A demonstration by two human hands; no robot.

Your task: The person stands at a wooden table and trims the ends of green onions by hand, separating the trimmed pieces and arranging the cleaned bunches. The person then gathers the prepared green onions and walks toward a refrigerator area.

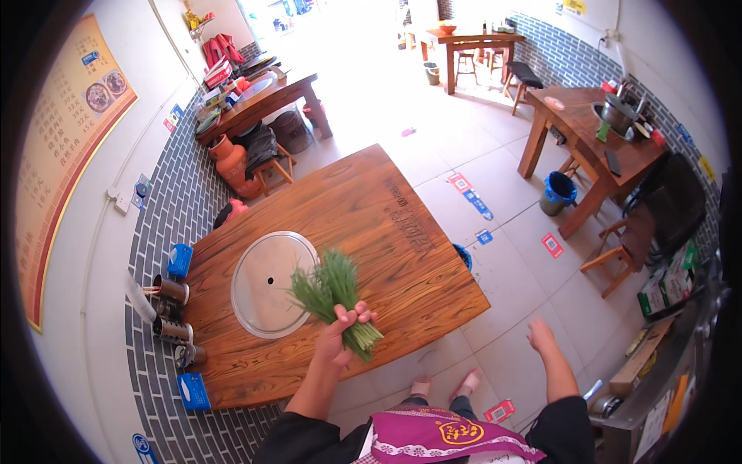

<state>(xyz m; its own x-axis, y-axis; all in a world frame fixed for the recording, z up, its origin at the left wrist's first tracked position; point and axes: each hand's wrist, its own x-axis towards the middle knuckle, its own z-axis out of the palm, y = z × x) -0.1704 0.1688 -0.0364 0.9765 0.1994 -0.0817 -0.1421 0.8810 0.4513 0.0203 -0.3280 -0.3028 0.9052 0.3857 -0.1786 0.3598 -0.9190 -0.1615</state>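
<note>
My left hand (pixel 345 330) grips a bunch of cut green chives or similar thin-leaved greens (pixel 327 281) above the near part of a wooden table (pixel 371 203). Leafy tips fan out away from me, and pale stem ends poke out below the fist. Beneath the leaves, a round metal disc (pixel 255 296) with a small dark hole is set in the tabletop. My right hand (pixel 541 335) hangs to the right of the table over the tiled floor, blurred, its fingers loosely bent and slightly apart, with nothing visible in it.
Along the table's left edge stand metal utensil holders (pixel 173 330) and blue tissue packs (pixel 193 391). An orange gas cylinder (pixel 232 165) is by the wall. A bin (pixel 558 192) and a stool (pixel 623 252) stand right, near another table (pixel 614 122). A metal counter (pixel 643 400) is close on my right.
</note>
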